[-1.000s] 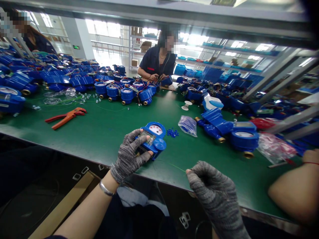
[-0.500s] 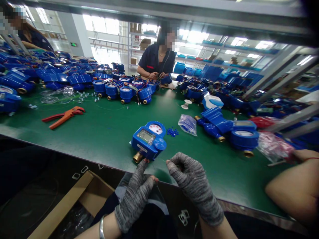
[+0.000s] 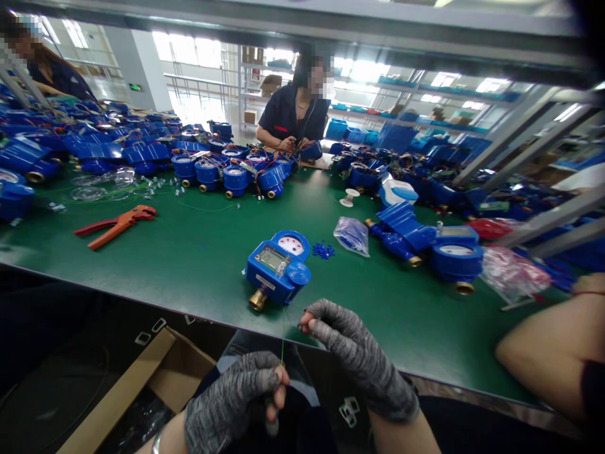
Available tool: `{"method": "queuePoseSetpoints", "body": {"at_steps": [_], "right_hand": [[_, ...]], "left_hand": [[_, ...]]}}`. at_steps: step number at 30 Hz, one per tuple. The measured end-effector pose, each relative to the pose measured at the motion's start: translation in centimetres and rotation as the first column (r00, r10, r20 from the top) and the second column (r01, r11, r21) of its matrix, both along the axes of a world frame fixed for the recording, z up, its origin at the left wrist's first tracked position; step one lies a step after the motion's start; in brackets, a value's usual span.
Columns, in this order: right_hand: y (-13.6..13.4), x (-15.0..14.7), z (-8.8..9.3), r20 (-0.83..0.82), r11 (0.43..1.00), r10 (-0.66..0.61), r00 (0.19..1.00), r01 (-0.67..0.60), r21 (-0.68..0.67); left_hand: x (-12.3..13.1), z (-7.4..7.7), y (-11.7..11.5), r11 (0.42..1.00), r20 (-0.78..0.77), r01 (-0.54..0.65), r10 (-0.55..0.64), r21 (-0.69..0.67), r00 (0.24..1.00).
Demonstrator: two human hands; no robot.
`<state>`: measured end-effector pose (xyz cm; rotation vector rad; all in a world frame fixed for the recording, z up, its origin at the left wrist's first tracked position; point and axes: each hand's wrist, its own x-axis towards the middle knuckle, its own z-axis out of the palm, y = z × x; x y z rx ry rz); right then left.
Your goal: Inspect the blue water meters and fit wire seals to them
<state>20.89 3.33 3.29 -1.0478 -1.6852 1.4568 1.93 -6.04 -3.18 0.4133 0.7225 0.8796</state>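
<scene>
A blue water meter [image 3: 274, 268] with a small display, a round dial and a brass pipe end stands near the front edge of the green table. Below it, in front of the table edge, my left hand [image 3: 239, 397] in a grey fingerless glove pinches a thin green thread [image 3: 282, 350]. The thread runs up towards the underside of the meter. My right hand [image 3: 362, 353], gloved alike, is closed with its fingertips together just right of the meter, apart from it. Whatever those fingertips hold is too small to make out. Small blue pieces [image 3: 324, 250] lie beside the meter.
An orange-handled cutter [image 3: 118, 226] lies at left. Right of the meter are a plastic bag [image 3: 352, 236], a white spool [image 3: 349, 197] and more blue meters [image 3: 457, 261]. Across the table sits a co-worker [image 3: 295, 116]; another person's arm [image 3: 553, 343] rests at right. Below stands an open cardboard box [image 3: 123, 391].
My left hand has come away from the meter's brass end, down towards me, and now pinches the green thread. My right hand has shifted slightly left and its fingertips have closed together.
</scene>
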Motion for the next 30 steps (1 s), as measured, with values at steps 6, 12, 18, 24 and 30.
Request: {"method": "queuePoseSetpoints", "body": {"at_steps": [6, 12, 18, 24, 30], "right_hand": [[-2.9, -0.3, -2.9, -0.121, 0.984, -0.141, 0.983, 0.126, -0.123], [-4.9, 0.8, -5.1, -0.062, 0.916, -0.398, 0.915, 0.394, -0.070], [-6.3, 0.9, -5.4, -0.116, 0.897, -0.441, 0.890, 0.443, -0.014], [-5.6, 1.8, -6.6, 0.078, 0.849, -0.524, 0.848, 0.513, 0.128], [-5.4, 1.3, -7.6, -0.136, 0.895, -0.444, 0.886, 0.431, -0.111]], "left_hand": [[0.9, 0.8, 1.1, 0.988, 0.059, -0.109, 0.103, 0.111, 0.993], [2.5, 1.0, 2.4, 0.975, 0.103, -0.159, 0.144, 0.158, 0.984], [3.5, 1.4, 2.6, 0.961, 0.029, -0.225, 0.223, 0.161, 0.974], [3.7, 2.0, 2.8, 0.908, -0.113, -0.274, 0.323, 0.317, 0.940], [4.0, 1.6, 2.7, 0.774, -0.367, -0.362, 0.585, 0.520, 0.723]]}}
